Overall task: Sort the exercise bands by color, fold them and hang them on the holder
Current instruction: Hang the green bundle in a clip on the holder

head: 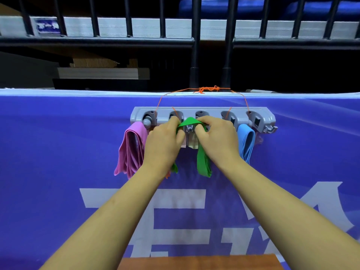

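A grey holder [266, 118] with several clamps and hooks hangs by orange string on a purple banner. Folded pink bands [132, 151] hang from its left hook. A folded light blue band [246, 142] hangs near its right end. My left hand [164, 142] and my right hand [218, 136] both pinch a green band [203, 161] over the middle hook. The band arches between my fingers, and its folded ends hang down below both hands. A beige band is partly hidden behind my hands at the middle hook.
The purple banner [58, 152] with white characters covers the wall under the holder. A black metal railing [194, 41] runs above and behind it. A brown wooden surface [198, 263] shows at the bottom edge.
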